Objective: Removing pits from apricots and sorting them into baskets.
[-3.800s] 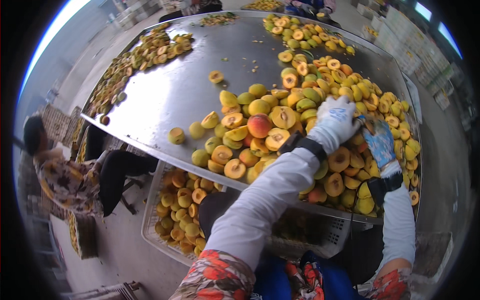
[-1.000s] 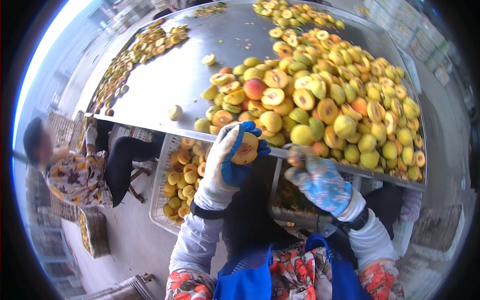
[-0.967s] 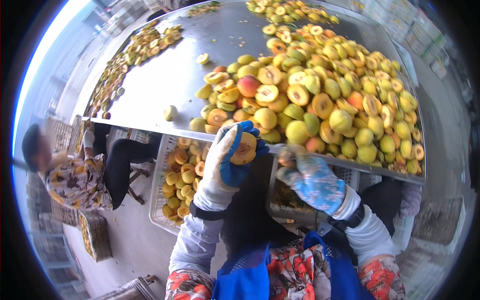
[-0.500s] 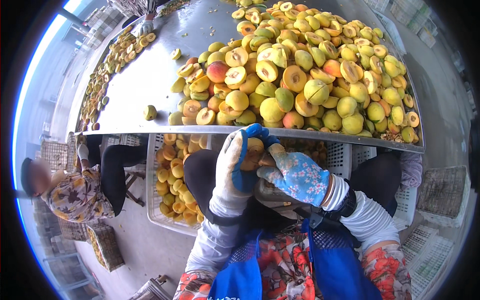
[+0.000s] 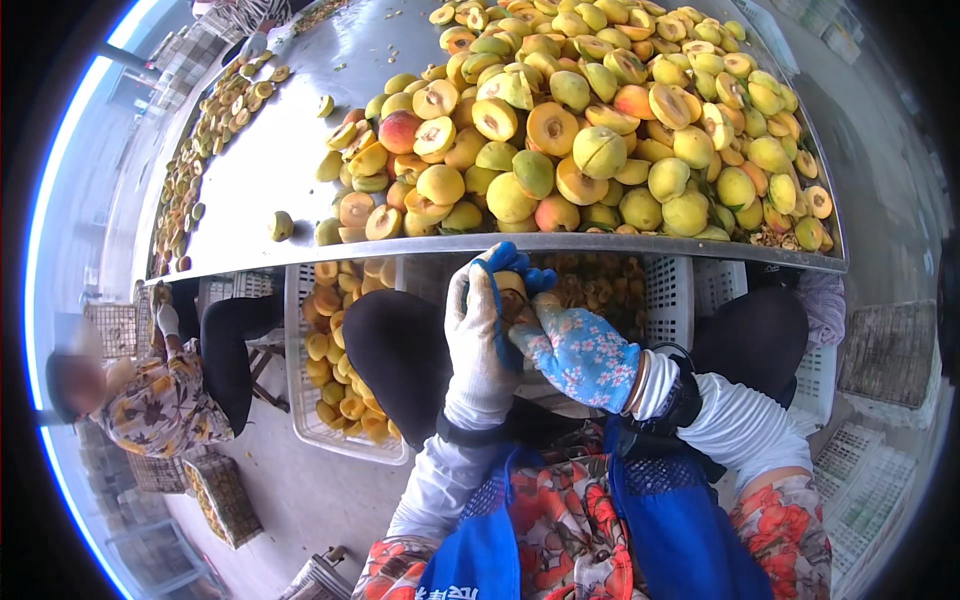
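Note:
In front of my body, just under the metal table's near edge, my left hand [image 5: 478, 325], in a white glove with a blue palm, is closed round a yellow peach half [image 5: 511, 284]. Its fingers cover much of the fruit. My right hand [image 5: 585, 357], in a blue flowered glove, presses against the near side of that half, thumb and fingers pinched together. Whatever lies in this pinch is too hidden to name. A big heap of yellow-green peaches [image 5: 600, 150], many cut open with brown centres showing, covers the tabletop beyond my hands.
The metal table's edge [image 5: 420, 246] runs across just beyond my hands. A white crate [image 5: 296, 385] of peach halves stands left of my knee; another crate [image 5: 668, 300], holding small brown pieces, is under the table. A co-worker [image 5: 165, 400] sits at left. Another person's gloved hand [image 5: 254, 46] is at the far left.
The view has shifted, so the table and heap sit a little higher and further left. Both hands stay together at the peach half, which now shows less between the fingers.

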The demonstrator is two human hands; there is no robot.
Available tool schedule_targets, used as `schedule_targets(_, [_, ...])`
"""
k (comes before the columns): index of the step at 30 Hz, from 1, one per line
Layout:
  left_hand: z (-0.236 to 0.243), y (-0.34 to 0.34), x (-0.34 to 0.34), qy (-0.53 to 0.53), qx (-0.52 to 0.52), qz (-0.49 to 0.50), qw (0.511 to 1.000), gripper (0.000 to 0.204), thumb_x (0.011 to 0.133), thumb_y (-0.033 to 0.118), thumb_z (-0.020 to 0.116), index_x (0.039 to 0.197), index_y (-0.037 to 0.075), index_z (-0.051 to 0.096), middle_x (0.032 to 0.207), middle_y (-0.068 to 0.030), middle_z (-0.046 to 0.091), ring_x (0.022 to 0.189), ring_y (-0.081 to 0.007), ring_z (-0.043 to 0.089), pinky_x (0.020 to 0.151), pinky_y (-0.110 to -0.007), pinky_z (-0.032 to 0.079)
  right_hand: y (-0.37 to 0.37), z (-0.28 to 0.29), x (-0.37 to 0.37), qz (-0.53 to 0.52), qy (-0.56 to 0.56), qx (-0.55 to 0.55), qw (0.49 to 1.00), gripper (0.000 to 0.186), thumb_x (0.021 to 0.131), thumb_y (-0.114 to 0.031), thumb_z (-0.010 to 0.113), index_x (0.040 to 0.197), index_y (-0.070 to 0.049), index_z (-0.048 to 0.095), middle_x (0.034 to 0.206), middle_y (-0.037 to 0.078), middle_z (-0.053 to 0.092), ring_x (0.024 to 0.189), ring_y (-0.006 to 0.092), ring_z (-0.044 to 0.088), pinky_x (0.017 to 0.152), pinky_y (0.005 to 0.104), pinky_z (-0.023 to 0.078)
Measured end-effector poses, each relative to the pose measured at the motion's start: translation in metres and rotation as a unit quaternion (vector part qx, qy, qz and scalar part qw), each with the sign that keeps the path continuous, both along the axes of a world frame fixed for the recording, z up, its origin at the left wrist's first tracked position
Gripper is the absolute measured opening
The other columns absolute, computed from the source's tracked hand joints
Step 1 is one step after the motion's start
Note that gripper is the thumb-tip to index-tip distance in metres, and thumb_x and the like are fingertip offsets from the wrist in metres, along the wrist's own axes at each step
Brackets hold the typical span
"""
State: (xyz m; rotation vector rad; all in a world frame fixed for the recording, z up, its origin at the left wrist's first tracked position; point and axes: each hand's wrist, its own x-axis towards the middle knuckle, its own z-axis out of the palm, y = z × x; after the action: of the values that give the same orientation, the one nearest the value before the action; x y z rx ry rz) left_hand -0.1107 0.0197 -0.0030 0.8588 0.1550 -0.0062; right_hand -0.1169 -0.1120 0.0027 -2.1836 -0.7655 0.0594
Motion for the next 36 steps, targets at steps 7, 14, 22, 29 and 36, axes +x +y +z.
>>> schedule_targets(7, [-0.007,-0.015,-0.004,-0.012,0.092,0.073,0.993,0.037,0.101,0.029,0.047,0.121,-0.001,0.049,0.113,-0.0136,0.058,0.096,-0.0252,0.063,0.089,-0.040,0.052,0.004,-0.029,-0.004,-0.004,0.031,0.143,0.989,0.027,0.096,-0.023,0.052,0.106,0.002,0.053,0.076,0.019,0.060,0.071,0.0327,0.061,0.061,0.0389,0.047])
schedule_targets(14, [-0.008,-0.020,-0.009,-0.091,0.200,0.087,0.972,0.034,0.102,0.025,0.045,0.122,-0.002,0.049,0.114,-0.0139,0.058,0.098,-0.0217,0.061,0.090,-0.039,0.052,-0.013,-0.022,-0.004,0.035,0.352,0.306,0.884,0.028,0.099,-0.034,0.047,0.098,-0.007,0.055,0.066,0.003,0.055,0.053,0.0135,0.053,0.046,0.0272,0.040])
schedule_targets(22, [0.002,-0.021,-0.013,-0.121,0.150,0.000,0.981,0.038,0.101,0.032,0.046,0.119,-0.001,0.051,0.105,-0.0145,0.060,0.087,-0.0217,0.061,0.087,-0.046,0.054,-0.023,-0.002,-0.015,0.095,0.674,0.384,0.624,0.043,0.097,-0.053,0.043,0.083,-0.013,0.050,0.051,-0.003,0.041,0.035,0.0070,0.038,0.032,0.0220,0.027])
schedule_targets(29, [-0.011,-0.018,-0.001,-0.147,0.170,-0.030,0.974,0.043,0.099,0.033,0.051,0.122,-0.003,0.048,0.109,-0.0170,0.060,0.092,-0.0241,0.062,0.089,-0.046,0.053,-0.027,0.004,-0.011,0.098,0.685,0.403,0.599,0.047,0.097,-0.056,0.041,0.075,-0.014,0.047,0.051,-0.004,0.039,0.035,0.0078,0.035,0.033,0.0229,0.026])
schedule_targets(36, [-0.012,-0.022,0.007,-0.112,0.100,-0.068,0.986,0.049,0.096,0.034,0.056,0.125,-0.003,0.046,0.113,-0.0162,0.058,0.097,-0.0243,0.060,0.092,-0.044,0.051,-0.034,0.001,-0.003,0.106,0.728,0.437,0.517,0.046,0.098,-0.055,0.039,0.081,-0.013,0.047,0.052,-0.004,0.037,0.035,0.0078,0.033,0.034,0.0236,0.025])
